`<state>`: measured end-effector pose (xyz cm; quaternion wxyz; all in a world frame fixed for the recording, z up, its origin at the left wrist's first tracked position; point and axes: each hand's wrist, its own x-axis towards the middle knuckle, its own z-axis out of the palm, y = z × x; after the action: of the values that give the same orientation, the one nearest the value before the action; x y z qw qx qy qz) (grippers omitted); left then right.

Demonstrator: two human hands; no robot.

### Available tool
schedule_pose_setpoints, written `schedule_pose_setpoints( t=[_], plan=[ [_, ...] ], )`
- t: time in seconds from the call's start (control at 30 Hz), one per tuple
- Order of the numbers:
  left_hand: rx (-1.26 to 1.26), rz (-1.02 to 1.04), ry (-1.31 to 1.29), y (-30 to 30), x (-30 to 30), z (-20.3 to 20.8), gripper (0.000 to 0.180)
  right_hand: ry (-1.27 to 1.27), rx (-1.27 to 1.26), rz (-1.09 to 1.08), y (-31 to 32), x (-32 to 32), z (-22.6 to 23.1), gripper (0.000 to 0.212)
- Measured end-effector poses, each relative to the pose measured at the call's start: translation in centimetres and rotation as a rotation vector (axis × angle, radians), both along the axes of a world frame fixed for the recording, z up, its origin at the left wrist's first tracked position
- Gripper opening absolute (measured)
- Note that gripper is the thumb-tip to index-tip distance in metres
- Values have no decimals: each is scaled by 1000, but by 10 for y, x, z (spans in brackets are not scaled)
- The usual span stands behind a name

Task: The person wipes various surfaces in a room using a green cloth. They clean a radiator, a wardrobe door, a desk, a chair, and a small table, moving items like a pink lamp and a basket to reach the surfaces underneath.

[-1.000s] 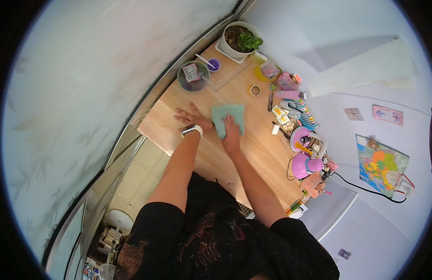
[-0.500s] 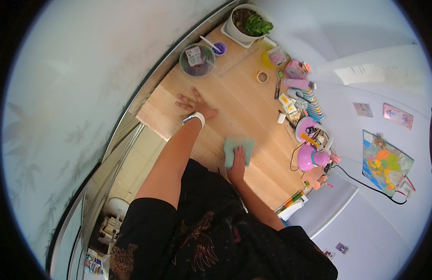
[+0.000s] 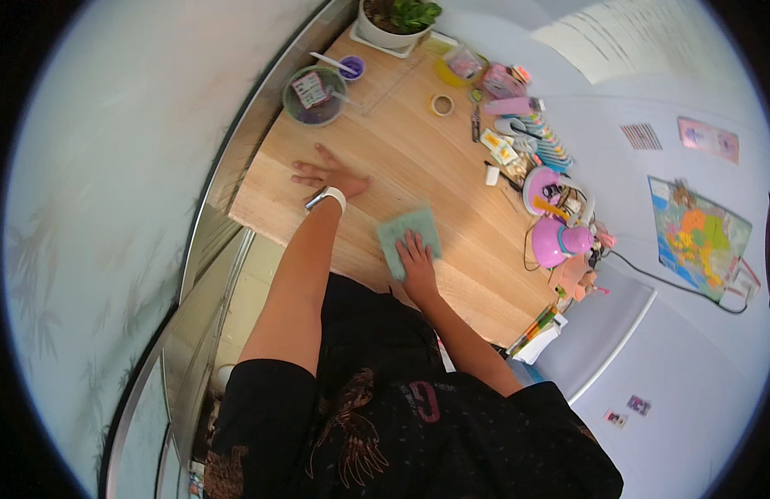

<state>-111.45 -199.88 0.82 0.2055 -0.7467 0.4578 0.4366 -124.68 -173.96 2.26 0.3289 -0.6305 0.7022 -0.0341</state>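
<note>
Right hand [image 3: 418, 264] lies palm down on the pale green square cloth [image 3: 408, 239], fingers [image 3: 416, 247] together and flat on its near half. Not gripping, just pressing. The cloth lies flat on the light wooden tabletop [image 3: 418, 170]; most of it shows beyond and to the left of the fingertips, near the table's front edge.

Left hand [image 3: 328, 176], white band at the wrist, rests flat on bare wood, fingers spread apart, holding nothing. It's left of and slightly beyond the cloth, not touching it.

Beyond the left fingertips: round grey bowl [image 3: 313, 95] with small items in it. Further out, a roll of tape [image 3: 441, 104] and a white square planter with a green plant [image 3: 397, 23]. Pink and multicoloured clutter [image 3: 545, 191] lines the table's right side, well apart from both hands.
</note>
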Motion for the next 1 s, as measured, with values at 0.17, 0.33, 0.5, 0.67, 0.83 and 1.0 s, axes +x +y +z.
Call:
schedule_pose_setpoints(
  t=[0.17, 0.33, 0.5, 0.67, 0.83, 1.0],
  plan=[
    [-46, 15, -24, 4, 1, -11, 144, -15, -54, -363, 162, -42, 7, 68],
    [-159, 25, -19, 20, 3, -7, 144, 95, -209, -1183, 177, -17, -38, 62],
    [-184, -169, -90, 19, -18, 25, 136, -240, -438, -544, 43, -1, -23, 60],
    [-254, -286, -71, 28, 23, -9, 122, 74, -155, 165, -5, 18, -21, 55],
    [-451, -642, 154, 120, 33, -40, 86, 28, -143, 60, 120, -81, -46, 62],
    [-505, -721, 68, 187, 77, -50, 77, 20, -45, -444, 260, -191, -24, 64]
  ],
)
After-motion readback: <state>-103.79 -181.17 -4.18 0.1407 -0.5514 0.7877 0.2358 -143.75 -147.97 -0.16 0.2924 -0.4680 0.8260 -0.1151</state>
